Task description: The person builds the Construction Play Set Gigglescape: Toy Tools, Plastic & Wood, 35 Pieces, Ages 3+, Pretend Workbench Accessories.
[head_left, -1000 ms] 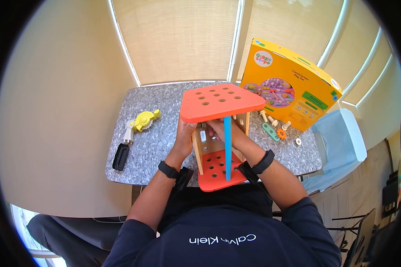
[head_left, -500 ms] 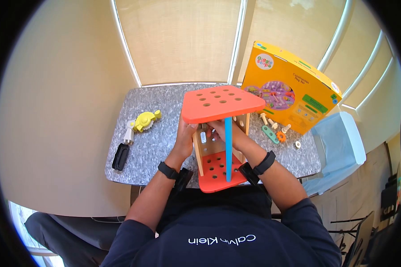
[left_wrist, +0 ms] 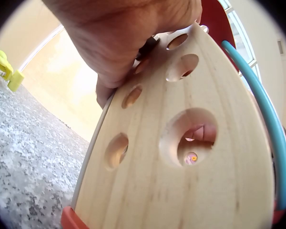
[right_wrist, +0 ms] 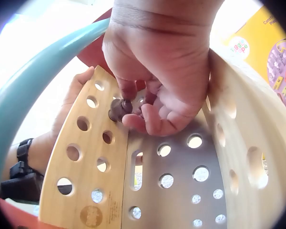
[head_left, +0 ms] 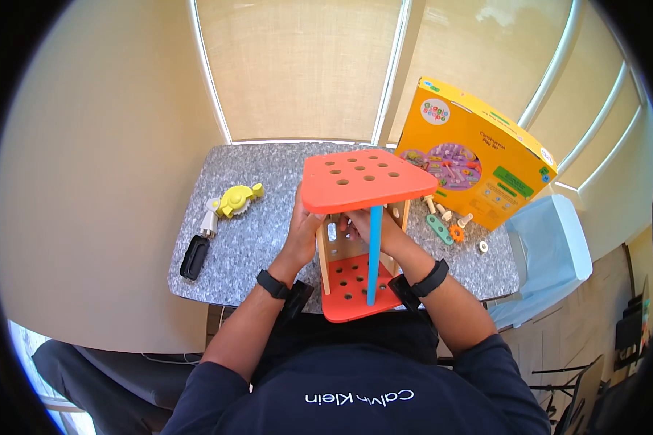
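A toy frame stands upright at the table's front edge, with a red holed top (head_left: pixel 363 176), a red holed base (head_left: pixel 352 279), a blue rod (head_left: pixel 374 254) and wooden side panels. My left hand (head_left: pixel 300 235) grips the left wooden panel (left_wrist: pixel 148 186) from outside, close under the top, its thumb over the panel's edge. A dark piece (left_wrist: pixel 148 47) shows beneath that palm. Inside the frame, my right hand (right_wrist: pixel 167 71) pinches a dark, knob-shaped piece (right_wrist: pixel 118 109) against the panel's inner face with curled fingers. The red top hides part of both hands in the head view.
A yellow play set box (head_left: pixel 479 152) stands at the back right. Before it lie pale bolts (head_left: pixel 443 212), a green holed strip (head_left: pixel 439 229), an orange gear (head_left: pixel 456 233) and a white ring (head_left: pixel 483 247). A yellow-and-grey toy tool (head_left: pixel 232 203) and a black tray (head_left: pixel 194 257) lie left.
The head view has tipped a little, so the table and frame sit slightly lower. Both hands keep their places on the frame; the right fingers shift slightly inside it.
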A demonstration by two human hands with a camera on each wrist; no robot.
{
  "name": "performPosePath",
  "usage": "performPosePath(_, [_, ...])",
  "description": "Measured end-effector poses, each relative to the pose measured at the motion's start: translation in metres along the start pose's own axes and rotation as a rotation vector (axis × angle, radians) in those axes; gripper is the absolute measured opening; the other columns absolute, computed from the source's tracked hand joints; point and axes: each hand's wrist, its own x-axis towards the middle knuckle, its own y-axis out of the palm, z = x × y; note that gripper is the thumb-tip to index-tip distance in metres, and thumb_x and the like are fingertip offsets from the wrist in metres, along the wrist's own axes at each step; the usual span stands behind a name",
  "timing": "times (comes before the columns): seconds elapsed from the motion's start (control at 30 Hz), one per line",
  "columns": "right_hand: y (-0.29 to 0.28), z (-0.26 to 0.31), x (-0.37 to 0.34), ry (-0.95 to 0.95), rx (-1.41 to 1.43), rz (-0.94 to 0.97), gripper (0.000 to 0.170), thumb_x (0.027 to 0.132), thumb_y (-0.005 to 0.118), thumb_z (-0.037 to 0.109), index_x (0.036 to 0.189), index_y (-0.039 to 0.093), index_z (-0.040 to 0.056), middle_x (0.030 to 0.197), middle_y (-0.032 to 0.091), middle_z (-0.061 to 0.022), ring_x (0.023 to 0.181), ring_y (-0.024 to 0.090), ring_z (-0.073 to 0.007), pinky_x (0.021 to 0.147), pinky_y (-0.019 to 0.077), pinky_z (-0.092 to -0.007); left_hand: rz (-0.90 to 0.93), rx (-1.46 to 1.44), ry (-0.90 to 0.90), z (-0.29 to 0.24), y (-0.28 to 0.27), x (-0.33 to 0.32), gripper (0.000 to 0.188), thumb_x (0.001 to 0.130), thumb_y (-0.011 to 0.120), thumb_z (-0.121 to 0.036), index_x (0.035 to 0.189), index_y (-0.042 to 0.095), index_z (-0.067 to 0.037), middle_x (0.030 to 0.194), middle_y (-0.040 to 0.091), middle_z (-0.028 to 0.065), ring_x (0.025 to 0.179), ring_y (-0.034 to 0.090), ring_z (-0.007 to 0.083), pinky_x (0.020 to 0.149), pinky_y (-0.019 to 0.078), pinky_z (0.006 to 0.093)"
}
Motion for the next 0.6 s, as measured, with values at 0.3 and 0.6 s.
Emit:
performPosePath(0.3, [-0.002,0.007,-0.002,-0.057,-0.135,0.056,0.025,0.104,0.057,0.028,0.106,0.064,0.0038,0.084,0.064,-0.0039,0.068,0.061,-0.0103,0.057,0.0493,-0.0248,-0.021,0.023,-0.002,-0.001,0.000,-0.001,0.058,0.102,0.057,-0.038,0.144,0.033,-0.008,0.118,0.058,0.0099,0.095,0.060,0.0178,0.081,0.0519,0.0357])
performPosePath(0.6, [0.002,-0.008,-0.002,-0.299,-0.167,0.057,0.046,0.103,0.055,0.047,0.105,0.063,0.0021,0.077,0.062,-0.0047,0.063,0.061,-0.0114,0.054,0.0499,-0.0266,-0.075,0.007,-0.015,0.001,0.001,-0.002,0.047,0.102,0.055,-0.035,0.136,0.041,-0.006,0.111,0.060,0.0091,0.089,0.061,0.0182,0.078,0.0511,0.0348])
